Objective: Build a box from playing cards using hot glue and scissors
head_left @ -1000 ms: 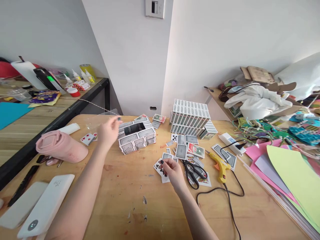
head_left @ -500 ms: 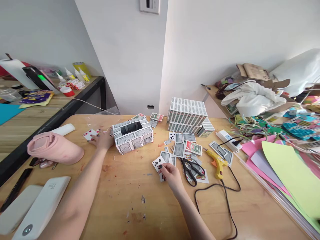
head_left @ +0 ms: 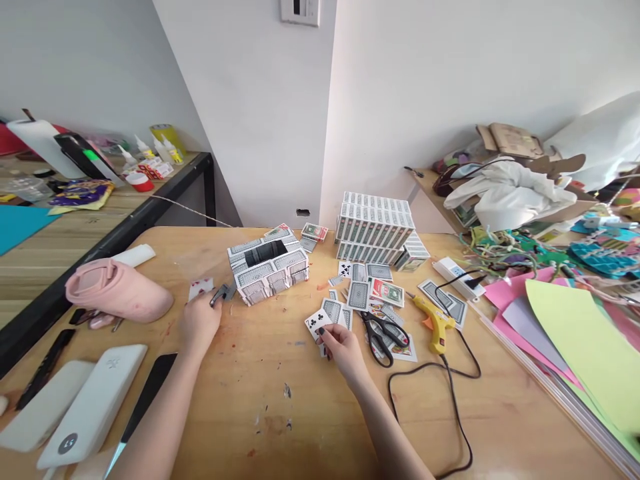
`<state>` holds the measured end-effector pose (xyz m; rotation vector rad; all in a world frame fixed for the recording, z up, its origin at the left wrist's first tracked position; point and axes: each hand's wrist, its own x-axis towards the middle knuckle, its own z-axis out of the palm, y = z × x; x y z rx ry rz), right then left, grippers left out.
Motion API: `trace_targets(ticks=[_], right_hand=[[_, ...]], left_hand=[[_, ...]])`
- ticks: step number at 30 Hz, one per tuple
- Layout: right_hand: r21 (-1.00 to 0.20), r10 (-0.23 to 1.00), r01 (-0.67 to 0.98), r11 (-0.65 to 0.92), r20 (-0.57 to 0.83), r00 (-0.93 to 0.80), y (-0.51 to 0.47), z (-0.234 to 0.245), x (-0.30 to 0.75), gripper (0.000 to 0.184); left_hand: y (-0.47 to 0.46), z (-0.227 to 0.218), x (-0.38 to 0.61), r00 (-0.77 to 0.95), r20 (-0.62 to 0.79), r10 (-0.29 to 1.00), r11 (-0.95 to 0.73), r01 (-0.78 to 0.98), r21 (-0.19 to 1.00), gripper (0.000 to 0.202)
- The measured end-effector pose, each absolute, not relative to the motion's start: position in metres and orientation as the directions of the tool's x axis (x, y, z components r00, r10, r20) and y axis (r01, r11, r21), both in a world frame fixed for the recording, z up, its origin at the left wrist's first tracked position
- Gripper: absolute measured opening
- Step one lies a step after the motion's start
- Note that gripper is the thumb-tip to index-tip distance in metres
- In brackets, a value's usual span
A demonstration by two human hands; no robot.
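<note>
My left hand [head_left: 203, 317] is closed around a small dark grey object [head_left: 225, 293], whose kind I cannot make out. Beyond its fingers lies a face-up red playing card [head_left: 200, 287], partly covered by the hand. Just to the right stands a box built of playing cards [head_left: 270, 273], with a dark opening in its top. A seven of clubs playing card [head_left: 317, 323] is pinched between the thumb and fingers of my right hand [head_left: 343, 347]. Loose cards [head_left: 359, 296] lie behind that hand, and black-handled scissors [head_left: 383, 340] rest to its right.
A stacked block of card boxes [head_left: 375, 227] stands at the back. On the right are a yellow glue gun [head_left: 436, 323] with its cord, a power strip [head_left: 457, 277] and coloured paper [head_left: 575, 347]. A pink roll [head_left: 120, 290] and white power bank [head_left: 95, 407] lie left.
My left hand has drawn back toward me from beside the card box and now grips a small grey object. My right hand stays put with the card. The view has shifted slightly left.
</note>
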<state>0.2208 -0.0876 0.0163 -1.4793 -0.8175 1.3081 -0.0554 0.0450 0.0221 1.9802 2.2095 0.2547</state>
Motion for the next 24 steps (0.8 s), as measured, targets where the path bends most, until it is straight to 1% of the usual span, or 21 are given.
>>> trace_targets(ticks=[2,3,5,7,9,10,11,13,14,16,18,20,22,24], right_hand=[[-0.943,0.923,-0.107,-0.314,-0.33,0.197,-0.088,0.018,0.221,0.031],[-0.942,0.923,-0.108,-0.317,-0.333,0.194,-0.089,0.018,0.221,0.03],[-0.939,0.922,-0.12,-0.323,-0.34,0.186,-0.089,0.019,0.221,0.029],[-0.937,0.92,-0.137,-0.322,-0.344,0.186,-0.09,0.019,0.221,0.028],[-0.938,0.921,-0.148,-0.315,-0.34,0.192,-0.09,0.018,0.221,0.028],[-0.938,0.921,-0.151,-0.313,-0.338,0.195,-0.09,0.018,0.221,0.028],[-0.938,0.92,-0.153,-0.312,-0.338,0.198,-0.09,0.017,0.221,0.028],[-0.938,0.919,-0.151,-0.313,-0.339,0.2,-0.089,0.016,0.221,0.026],[-0.938,0.919,-0.15,-0.314,-0.34,0.201,-0.089,0.016,0.222,0.025],[-0.939,0.921,-0.148,-0.31,-0.335,0.198,-0.089,0.014,0.222,0.025],[-0.942,0.925,-0.147,-0.303,-0.328,0.193,-0.09,0.013,0.223,0.025],[-0.943,0.927,-0.148,-0.297,-0.322,0.19,-0.09,0.011,0.223,0.026],[-0.944,0.928,-0.147,-0.295,-0.32,0.191,-0.091,0.009,0.223,0.027],[-0.946,0.929,-0.14,-0.293,-0.317,0.193,-0.091,0.008,0.223,0.028]], left_hand=[[0.047,0.035,-0.06,-0.184,-0.022,0.983,0.184,0.954,0.238,0.041],[0.049,0.044,-0.063,-0.202,-0.037,0.979,0.204,0.941,0.27,0.039],[0.055,0.068,-0.067,-0.239,-0.018,0.971,0.226,0.892,0.392,0.037],[0.06,0.096,-0.066,-0.314,0.05,0.948,0.24,0.809,0.536,0.035],[0.064,0.124,-0.057,-0.363,0.103,0.926,0.186,0.678,0.711,0.034],[0.066,0.136,-0.05,-0.352,0.102,0.931,0.134,0.587,0.798,0.036],[0.068,0.145,-0.042,-0.318,0.099,0.943,0.073,0.487,0.871,0.037],[0.076,0.156,-0.026,-0.211,0.106,0.972,-0.033,0.324,0.946,0.038],[0.081,0.157,-0.018,-0.157,0.125,0.98,-0.076,0.284,0.956,0.038],[0.093,0.154,-0.006,-0.07,0.173,0.982,-0.146,0.288,0.946,0.038],[0.106,0.144,0.003,-0.013,0.213,0.977,-0.194,0.355,0.914,0.039],[0.117,0.133,0.009,0.062,0.205,0.977,-0.21,0.471,0.857,0.039],[0.123,0.122,0.015,0.181,0.145,0.973,-0.228,0.635,0.738,0.034],[0.125,0.113,0.024,0.294,0.048,0.955,-0.268,0.778,0.568,0.028]])
